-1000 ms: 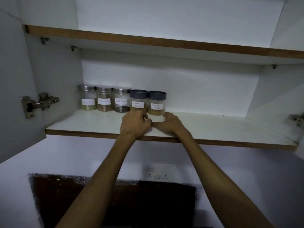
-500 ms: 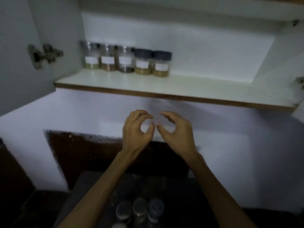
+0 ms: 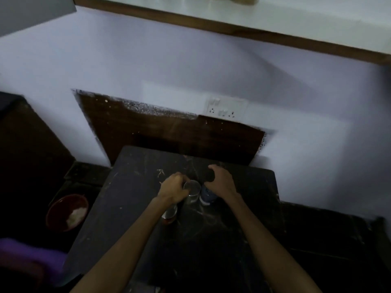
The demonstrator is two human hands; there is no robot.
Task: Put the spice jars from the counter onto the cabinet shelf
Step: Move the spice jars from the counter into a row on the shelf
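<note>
While both hands are down over the tabletop, three jars stand upright in a tight cluster near its middle. The left hand is curled beside the steel-lid jar, fingers at the lid's left rim; whether they actually press on it cannot be told in this dim, blurred view. The right hand arches over the blue jar, thumb and fingers spread in a wide claw, apparently not closed on it; contact cannot be confirmed. A third jar stands nearer the person, partly hidden under the left wrist, with no hand on it.

Each jar's long axis is vertical, so a grip from above or round the lid suits. The steel-lid jar lies just right of the left hand; the blue jar lies directly beneath the right palm. Each hand is nearest its own jar.

The shelf runs across the top of view, well above and beyond the jars. Judged step: seizing two jars for lifting.
</note>
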